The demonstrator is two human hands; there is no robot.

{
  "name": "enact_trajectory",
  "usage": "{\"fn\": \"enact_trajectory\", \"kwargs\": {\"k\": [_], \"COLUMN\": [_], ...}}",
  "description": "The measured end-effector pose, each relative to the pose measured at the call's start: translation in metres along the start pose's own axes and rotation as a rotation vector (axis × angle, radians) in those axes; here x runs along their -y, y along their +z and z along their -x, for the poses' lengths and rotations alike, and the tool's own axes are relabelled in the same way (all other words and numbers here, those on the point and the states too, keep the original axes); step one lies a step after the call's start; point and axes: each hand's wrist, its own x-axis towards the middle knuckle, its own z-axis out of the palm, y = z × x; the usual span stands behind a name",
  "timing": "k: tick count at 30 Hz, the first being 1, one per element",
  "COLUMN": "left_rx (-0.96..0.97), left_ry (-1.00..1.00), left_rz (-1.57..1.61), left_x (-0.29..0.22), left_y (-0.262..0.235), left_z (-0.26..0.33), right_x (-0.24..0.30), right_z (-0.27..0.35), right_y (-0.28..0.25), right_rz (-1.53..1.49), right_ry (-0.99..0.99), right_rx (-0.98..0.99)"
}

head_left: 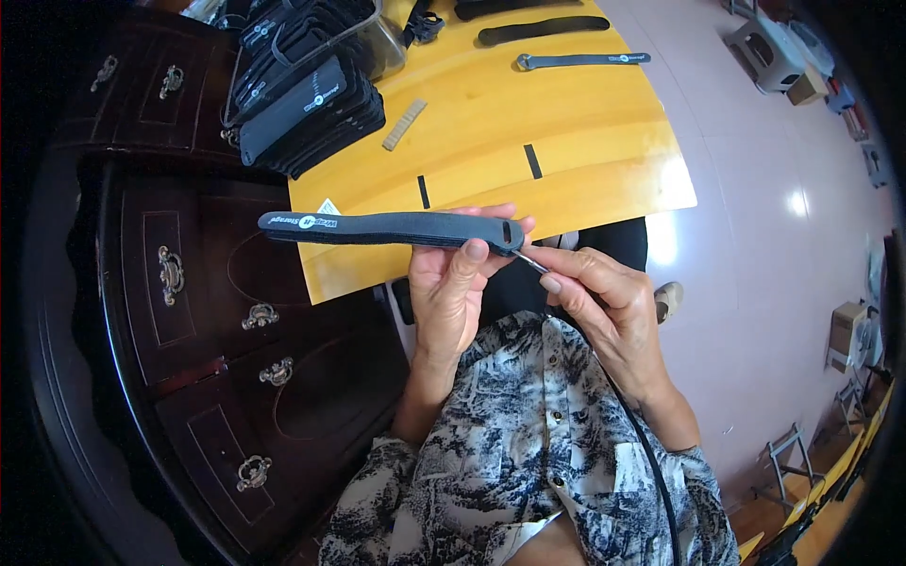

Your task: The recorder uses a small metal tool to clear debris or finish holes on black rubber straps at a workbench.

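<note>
The left hand [453, 283] grips a black strap [387, 228], thumb pressed on top near its right end, fingers curled behind it. The right hand [595, 292] pinches a thin metal pin [530, 263] between thumb and forefinger, its tip touching the strap's end just beside a small slot there. A black cord [651, 453] runs down from that hand over the patterned shirt.

The strap lies level above the lap, just in front of the yellow table's [566, 141] near edge. It is long, flat and dark, with a pale printed mark toward its left end, and looks limp but thick.

As a judgement, the work is part done: a stack of like straps [307, 108] sits at the table's left, three more [566, 38] lie singly farther back, and this one is mid-handling.
</note>
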Motion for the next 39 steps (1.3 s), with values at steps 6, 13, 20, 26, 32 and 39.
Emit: {"fn": "enact_trajectory", "kwargs": {"k": [6,13,20,26,32,39], "left_rx": [-0.025,-0.009,0.015,-0.019,0.037,0.016], "left_ry": [-0.039,-0.014,0.202,0.443,0.52,0.488], "left_rz": [0.066,0.064,-0.19,-0.334,-0.446,-0.31], "left_x": [0.001,0.0,0.007,0.019,0.021,0.024], "left_y": [-0.001,0.001,0.0,-0.001,-0.005,-0.006], "left_z": [-0.001,-0.004,-0.007,-0.009,-0.012,-0.012], "right_x": [0.007,0.002,0.005,0.003,-0.006,-0.007], "right_z": [-0.002,-0.003,-0.004,-0.004,-0.006,-0.008], "right_y": [-0.003,-0.001,0.003,0.01,0.005,0.009], "right_rz": [0.081,0.088,0.188,0.258,0.007,0.362], "right_ry": [0.065,0.048,-0.015,-0.033,0.157,-0.07], "right_rx": [0.044,0.024,-0.028,-0.068,-0.015,-0.061]}}
